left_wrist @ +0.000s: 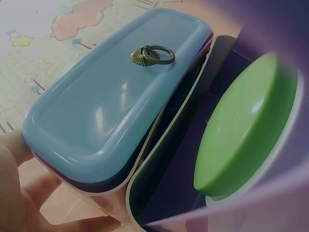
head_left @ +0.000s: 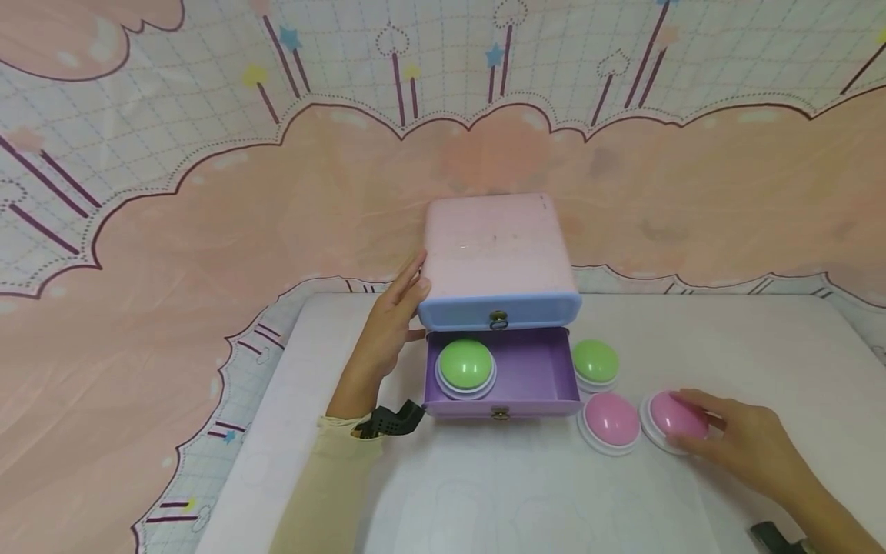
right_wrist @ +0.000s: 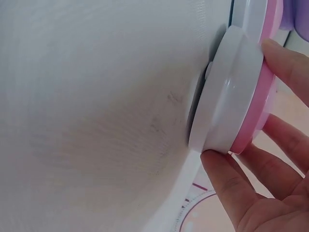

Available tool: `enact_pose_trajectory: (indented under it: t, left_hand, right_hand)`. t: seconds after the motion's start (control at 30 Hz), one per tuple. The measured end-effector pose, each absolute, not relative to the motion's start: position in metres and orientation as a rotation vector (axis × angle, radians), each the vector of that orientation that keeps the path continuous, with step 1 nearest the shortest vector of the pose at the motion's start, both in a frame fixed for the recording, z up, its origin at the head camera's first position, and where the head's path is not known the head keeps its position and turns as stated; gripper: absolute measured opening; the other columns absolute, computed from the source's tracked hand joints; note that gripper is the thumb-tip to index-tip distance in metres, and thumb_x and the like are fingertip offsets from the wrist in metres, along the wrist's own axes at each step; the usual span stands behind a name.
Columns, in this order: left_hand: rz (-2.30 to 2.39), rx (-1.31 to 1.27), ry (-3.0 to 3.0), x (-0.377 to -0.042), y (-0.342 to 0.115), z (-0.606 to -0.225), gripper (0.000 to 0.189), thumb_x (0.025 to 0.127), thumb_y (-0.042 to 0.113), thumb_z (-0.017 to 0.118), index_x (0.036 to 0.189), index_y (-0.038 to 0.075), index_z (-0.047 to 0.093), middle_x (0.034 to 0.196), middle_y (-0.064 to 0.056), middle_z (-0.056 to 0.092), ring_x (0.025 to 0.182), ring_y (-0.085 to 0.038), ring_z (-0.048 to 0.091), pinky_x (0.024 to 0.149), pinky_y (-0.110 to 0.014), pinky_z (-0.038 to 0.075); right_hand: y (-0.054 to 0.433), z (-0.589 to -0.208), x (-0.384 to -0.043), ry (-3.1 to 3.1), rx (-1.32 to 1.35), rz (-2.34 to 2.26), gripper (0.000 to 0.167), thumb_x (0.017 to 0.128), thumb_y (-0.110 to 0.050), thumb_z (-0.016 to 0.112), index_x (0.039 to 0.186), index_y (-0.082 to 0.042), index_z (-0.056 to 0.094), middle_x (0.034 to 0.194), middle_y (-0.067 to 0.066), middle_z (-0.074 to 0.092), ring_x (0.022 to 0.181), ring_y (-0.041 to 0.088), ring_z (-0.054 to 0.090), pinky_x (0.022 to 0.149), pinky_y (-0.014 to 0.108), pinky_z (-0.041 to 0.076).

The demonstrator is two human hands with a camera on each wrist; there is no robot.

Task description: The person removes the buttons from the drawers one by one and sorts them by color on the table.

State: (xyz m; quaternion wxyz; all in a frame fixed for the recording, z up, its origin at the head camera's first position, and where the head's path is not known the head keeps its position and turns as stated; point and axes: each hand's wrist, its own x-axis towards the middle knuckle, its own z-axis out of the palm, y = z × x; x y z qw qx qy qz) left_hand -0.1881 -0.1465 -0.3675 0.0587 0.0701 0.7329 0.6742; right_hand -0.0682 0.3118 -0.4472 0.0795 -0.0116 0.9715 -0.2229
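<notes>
A small two-drawer box (head_left: 494, 246) has a pink top and a blue upper drawer front. Its purple lower drawer (head_left: 533, 369) is pulled out, and a green dome button (head_left: 466, 364) on a white base sits in the left part. Against the box's left side rests my left hand (head_left: 389, 327), its fingers extended. My right hand (head_left: 747, 442) holds a pink dome button (right_wrist: 222, 92) by its edges, thumb and fingers on opposite sides. Whether its base is fully on the table I cannot tell. A second pink button (head_left: 611, 419) stands just left of it, near another green button (head_left: 595, 360).
The box stands on a white table (head_left: 484, 492). Behind rises a peach and white patterned cloth (head_left: 692, 185). A brass ring pull (left_wrist: 157, 55) hangs on the blue drawer front. The lower drawer juts out toward the front.
</notes>
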Motion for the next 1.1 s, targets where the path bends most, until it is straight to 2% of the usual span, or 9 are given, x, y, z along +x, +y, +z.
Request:
enact_pose_trajectory:
  t: [0.6, 0.8, 1.1]
  left_hand:
    - [2.035, 0.206, 2.23, -0.188, -0.1458, -0.3673, 0.054, 0.105, 0.044, 0.054, 0.155, 0.05, 0.036, 0.169, 0.02, 0.02, 0.147, -0.047, 0.036, 0.097, -0.074, 0.045]
    - [2.039, 0.2, 2.219, -0.1876, -0.1455, -0.367, 0.053, 0.105, 0.044, 0.054, 0.154, 0.051, 0.036, 0.168, 0.022, 0.02, 0.148, -0.046, 0.036, 0.097, -0.073, 0.045]
    - [2.042, 0.195, 2.22, -0.1881, -0.146, -0.3675, 0.053, 0.104, 0.044, 0.055, 0.154, 0.051, 0.036, 0.167, 0.022, 0.021, 0.147, -0.046, 0.037, 0.097, -0.073, 0.046]
  right_hand:
    - [0.3105, -0.4504, -0.0686, 2.921, -0.048, -0.652, 0.079, 0.078, -0.053, 0.085, 0.139, -0.008, 0.063, 0.136, 0.029, 0.062, 0.122, 0.052, 0.056, 0.091, 0.064, 0.054]
    - [0.3124, -0.4507, -0.0709, 2.874, -0.013, -0.628, 0.084, 0.077, -0.06, 0.082, 0.141, -0.01, 0.061, 0.139, 0.029, 0.059, 0.124, 0.053, 0.053, 0.091, 0.066, 0.052]
    - [0.3128, -0.4485, -0.075, 2.867, -0.04, -0.651, 0.074, 0.083, -0.052, 0.081, 0.14, -0.009, 0.062, 0.138, 0.029, 0.06, 0.12, 0.053, 0.058, 0.086, 0.057, 0.059]
